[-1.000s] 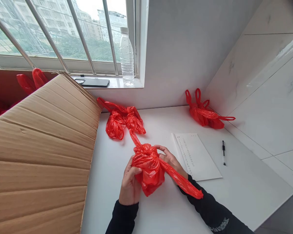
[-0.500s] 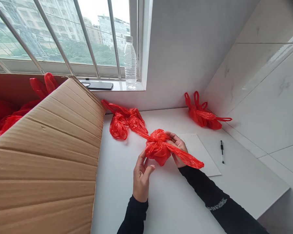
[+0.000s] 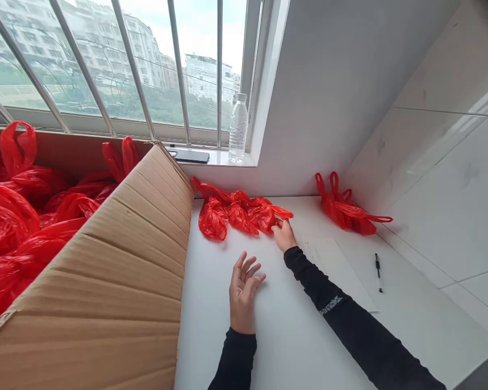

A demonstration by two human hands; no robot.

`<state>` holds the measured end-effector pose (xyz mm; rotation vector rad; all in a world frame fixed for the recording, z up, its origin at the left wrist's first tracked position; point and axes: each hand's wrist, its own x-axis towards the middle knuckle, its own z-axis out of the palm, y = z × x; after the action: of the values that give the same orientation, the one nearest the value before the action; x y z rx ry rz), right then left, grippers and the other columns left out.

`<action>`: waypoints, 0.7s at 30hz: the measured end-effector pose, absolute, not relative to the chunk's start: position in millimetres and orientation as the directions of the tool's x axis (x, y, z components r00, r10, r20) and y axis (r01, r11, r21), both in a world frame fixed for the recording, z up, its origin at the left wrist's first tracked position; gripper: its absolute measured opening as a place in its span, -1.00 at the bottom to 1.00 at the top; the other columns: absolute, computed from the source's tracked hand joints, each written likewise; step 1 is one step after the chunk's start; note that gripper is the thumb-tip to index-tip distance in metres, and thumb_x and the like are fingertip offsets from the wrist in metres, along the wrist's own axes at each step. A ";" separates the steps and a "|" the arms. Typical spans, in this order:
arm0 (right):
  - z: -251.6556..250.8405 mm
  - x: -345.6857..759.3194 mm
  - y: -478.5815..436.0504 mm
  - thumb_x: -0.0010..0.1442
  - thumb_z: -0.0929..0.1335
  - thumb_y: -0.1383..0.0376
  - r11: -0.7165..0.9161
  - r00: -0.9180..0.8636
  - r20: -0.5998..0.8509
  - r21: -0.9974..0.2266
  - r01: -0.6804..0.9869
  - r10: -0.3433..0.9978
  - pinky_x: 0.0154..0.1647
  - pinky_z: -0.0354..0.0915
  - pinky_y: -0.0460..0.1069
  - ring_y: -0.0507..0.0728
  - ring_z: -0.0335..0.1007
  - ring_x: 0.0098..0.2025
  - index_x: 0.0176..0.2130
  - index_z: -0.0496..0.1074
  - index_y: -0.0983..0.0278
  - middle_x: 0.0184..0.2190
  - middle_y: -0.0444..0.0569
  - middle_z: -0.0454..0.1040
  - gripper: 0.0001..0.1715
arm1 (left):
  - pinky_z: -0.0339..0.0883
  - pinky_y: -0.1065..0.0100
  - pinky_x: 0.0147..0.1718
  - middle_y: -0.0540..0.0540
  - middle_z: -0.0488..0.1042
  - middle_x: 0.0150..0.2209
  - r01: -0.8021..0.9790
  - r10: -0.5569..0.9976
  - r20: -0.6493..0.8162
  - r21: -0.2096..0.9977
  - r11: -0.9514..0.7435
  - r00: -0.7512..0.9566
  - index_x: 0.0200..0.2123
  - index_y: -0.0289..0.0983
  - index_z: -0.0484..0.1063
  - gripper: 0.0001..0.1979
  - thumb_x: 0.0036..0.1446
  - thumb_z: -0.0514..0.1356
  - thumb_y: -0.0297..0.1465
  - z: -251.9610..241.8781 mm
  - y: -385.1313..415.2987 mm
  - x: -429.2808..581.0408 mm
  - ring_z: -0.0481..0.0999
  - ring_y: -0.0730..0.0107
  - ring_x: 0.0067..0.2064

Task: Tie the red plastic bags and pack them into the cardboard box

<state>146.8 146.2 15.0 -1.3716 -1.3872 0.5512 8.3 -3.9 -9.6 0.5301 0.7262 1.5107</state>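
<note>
A chain of knotted red plastic bags (image 3: pixel 239 215) lies on the white table (image 3: pixel 293 346) against the back wall. My right hand (image 3: pixel 283 235) reaches forward and touches the nearest knotted bag at its right end, fingers curled at its edge. My left hand (image 3: pixel 243 290) hovers over the table closer to me, palm up, fingers spread, holding nothing. A large cardboard box (image 3: pixel 117 281) full of loose red bags (image 3: pixel 28 216) stands on the left.
Another bunch of red bags (image 3: pixel 345 208) lies at the back right by the tiled wall. A sheet of paper (image 3: pixel 341 271) and a pen (image 3: pixel 379 272) lie to the right. A water bottle (image 3: pixel 238 129) and a phone (image 3: pixel 191 156) sit on the window sill.
My right hand carried the knotted bag forward and set it beside the other knotted bags by the wall. My left hand let go and opened. The view swung left and up.
</note>
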 end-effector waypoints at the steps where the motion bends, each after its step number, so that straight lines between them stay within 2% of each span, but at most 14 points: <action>1: 6.1 142.3 140.3 0.08 0.25 0.30 0.219 0.230 0.337 -0.880 0.421 0.913 0.06 0.33 0.14 0.21 0.41 0.04 0.20 0.16 0.28 0.04 0.14 0.45 -0.32 | 0.37 0.05 0.00 -0.23 0.39 0.10 -0.704 0.991 -0.107 0.710 0.021 -0.078 0.18 -0.16 0.26 -0.38 0.00 0.23 -0.39 -9.2 -3.9 8.5 0.42 0.03 0.09; 4: -7.1 129.7 133.6 0.10 0.27 0.29 0.200 0.227 0.319 -0.881 0.428 0.920 0.23 0.16 0.16 0.21 0.21 0.23 0.26 0.06 0.24 0.22 0.12 0.27 -0.25 | 0.37 0.04 -0.01 -0.24 0.42 0.07 -0.713 0.988 -0.126 0.701 0.026 -0.088 0.18 -0.17 0.25 -0.37 -0.02 0.22 -0.39 -7.7 -4.2 8.6 0.45 0.03 0.06; 7: -1.5 120.0 150.1 0.11 0.30 0.27 0.191 0.192 0.307 -0.868 0.459 0.932 0.33 0.00 0.17 0.23 0.04 0.33 0.26 0.11 0.27 0.28 0.11 0.18 -0.26 | 0.38 0.02 -0.03 -0.25 0.46 0.02 -0.714 0.988 -0.132 0.700 0.038 -0.077 0.19 -0.20 0.24 -0.36 -0.02 0.22 -0.38 -5.2 -4.2 7.3 0.50 0.05 0.00; 10: 13.8 117.5 176.9 0.11 0.32 0.28 0.187 0.161 0.309 -0.837 0.514 0.937 0.29 0.08 0.14 0.24 0.19 0.26 0.19 0.24 0.28 0.20 0.10 0.32 -0.35 | 0.38 0.03 -0.04 -0.24 0.50 -0.02 -0.709 0.990 -0.132 0.703 0.063 -0.043 0.21 -0.20 0.21 -0.34 -0.01 0.23 -0.36 -1.4 -3.6 4.7 0.53 0.08 -0.05; 13: 29.6 133.3 195.3 0.10 0.35 0.29 0.181 0.162 0.339 -0.780 0.599 0.927 0.14 0.26 0.08 0.20 0.38 0.09 0.09 0.36 0.26 0.06 0.05 0.46 -0.46 | 0.39 0.06 -0.04 -0.21 0.53 -0.04 -0.703 0.989 -0.143 0.707 0.081 -0.030 0.21 -0.17 0.22 -0.33 -0.01 0.25 -0.35 1.5 -0.4 2.0 0.53 0.09 -0.06; 15: 38.6 157.9 197.6 0.12 0.35 0.30 0.157 0.201 0.375 -0.733 0.662 0.905 0.07 0.32 0.04 0.16 0.42 0.00 0.05 0.39 0.25 0.01 0.02 0.49 -0.52 | 0.39 0.05 -0.05 -0.20 0.53 -0.05 -0.704 0.990 -0.140 0.705 0.091 -0.012 0.20 -0.16 0.23 -0.34 -0.01 0.26 -0.34 2.4 2.3 1.1 0.54 0.10 -0.06; 17: 47.1 192.1 192.0 0.15 0.32 0.34 0.101 0.276 0.416 -0.688 0.719 0.866 0.10 0.28 0.07 0.16 0.39 0.00 0.03 0.40 0.26 0.00 0.04 0.47 -0.58 | 0.41 0.04 -0.06 -0.19 0.54 -0.08 -0.705 0.991 -0.133 0.703 0.098 0.004 0.20 -0.17 0.24 -0.34 -0.01 0.27 -0.33 2.9 3.5 0.8 0.55 0.10 -0.09; 21: 63.1 268.4 173.4 0.24 0.33 0.34 -0.052 0.439 0.484 -0.625 0.779 0.757 0.22 0.11 0.25 0.27 0.20 0.18 0.05 0.37 0.31 0.12 0.13 0.33 -0.63 | 0.43 0.06 -0.08 -0.17 0.55 -0.12 -0.701 0.991 -0.132 0.706 0.097 0.004 0.19 -0.18 0.26 -0.34 -0.03 0.29 -0.34 4.0 2.5 1.4 0.56 0.12 -0.13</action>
<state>268.4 173.4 63.1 -1.8006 -1.3150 -0.0313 1.4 2.5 4.0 0.5183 0.7098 1.4230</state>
